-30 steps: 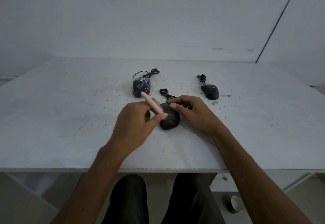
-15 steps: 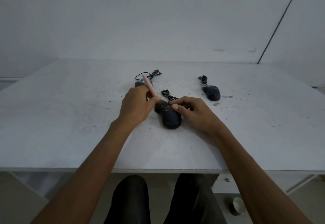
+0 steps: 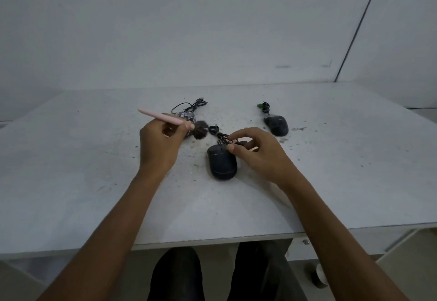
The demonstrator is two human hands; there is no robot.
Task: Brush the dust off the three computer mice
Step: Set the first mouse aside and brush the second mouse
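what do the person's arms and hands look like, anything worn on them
Nothing worn that shows. The left forearm and right forearm are bare to the frame's edge, with no sleeves in view. The left hand and right hand have no gloves, and no ring, watch or bracelet is visible on fingers or wrists.

I've got a dusty white table (image 3: 94, 182). Lying on it: the near mouse (image 3: 222, 164), patterned mouse (image 3: 188, 116) and right mouse (image 3: 277, 124).
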